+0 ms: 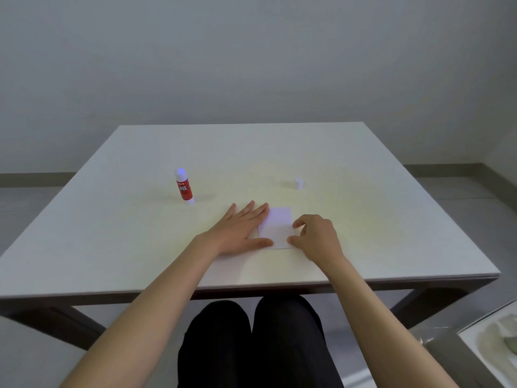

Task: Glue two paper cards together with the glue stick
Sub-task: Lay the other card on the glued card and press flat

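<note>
both hands [242, 228] [317, 236] press the card [277, 228] lying between them.

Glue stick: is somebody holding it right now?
No, the glue stick stands alone on the table, away from both hands pressing the card.

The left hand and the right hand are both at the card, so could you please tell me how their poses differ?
The left hand lies flat with fingers stretched out, palm down over the card's left edge; the right hand is curled, touching the card's right edge with its fingertips only. The left hand covers part of the card; the right hand hardly overlaps it. Both rest on the table, and neither holds the glue stick.
</note>
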### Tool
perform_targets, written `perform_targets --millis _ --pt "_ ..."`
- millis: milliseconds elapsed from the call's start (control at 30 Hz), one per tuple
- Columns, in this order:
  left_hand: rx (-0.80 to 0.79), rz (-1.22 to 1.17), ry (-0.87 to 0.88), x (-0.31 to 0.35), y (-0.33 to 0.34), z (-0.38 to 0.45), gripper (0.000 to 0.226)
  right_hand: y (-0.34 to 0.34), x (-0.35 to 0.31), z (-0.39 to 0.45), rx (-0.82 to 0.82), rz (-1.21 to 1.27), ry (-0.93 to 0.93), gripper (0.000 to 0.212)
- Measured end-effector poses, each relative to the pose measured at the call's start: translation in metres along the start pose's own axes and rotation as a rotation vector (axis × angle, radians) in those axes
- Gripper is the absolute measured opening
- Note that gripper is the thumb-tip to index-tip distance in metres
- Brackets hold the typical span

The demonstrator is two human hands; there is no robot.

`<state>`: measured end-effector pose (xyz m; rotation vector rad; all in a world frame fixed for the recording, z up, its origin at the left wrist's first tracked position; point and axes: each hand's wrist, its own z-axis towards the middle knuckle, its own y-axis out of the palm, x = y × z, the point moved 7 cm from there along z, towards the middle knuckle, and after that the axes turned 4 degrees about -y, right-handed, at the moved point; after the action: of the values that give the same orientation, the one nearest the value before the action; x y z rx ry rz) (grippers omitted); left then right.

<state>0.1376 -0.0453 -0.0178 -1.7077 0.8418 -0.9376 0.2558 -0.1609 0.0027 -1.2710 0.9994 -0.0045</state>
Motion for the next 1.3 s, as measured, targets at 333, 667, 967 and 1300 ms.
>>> perform_targets --millis 333,667,967,1300 --pt "-0.009 -0.005 -0.081 -0.06 0.0 -0.036 0.087 0.044 -0.065 -0.021 0.063 -0.369 -0.417 0.045" --pt "-0.02 -0.01 -0.082 -0.061 -0.001 -0.035 0.093 0.069 -0.05 0.017 -0.291 -0.553 -0.426 0.069" --pt "0.0 -0.034 -0.06 -0.064 0.001 -0.034 0.095 0.086 -0.059 -0.015 -0.306 -0.539 -0.589 0.085" --pt "-0.022 -0.026 -0.076 -0.068 0.003 -0.032 0.102 0.086 -0.06 -0.048 -0.253 -0.463 -0.585 0.09"
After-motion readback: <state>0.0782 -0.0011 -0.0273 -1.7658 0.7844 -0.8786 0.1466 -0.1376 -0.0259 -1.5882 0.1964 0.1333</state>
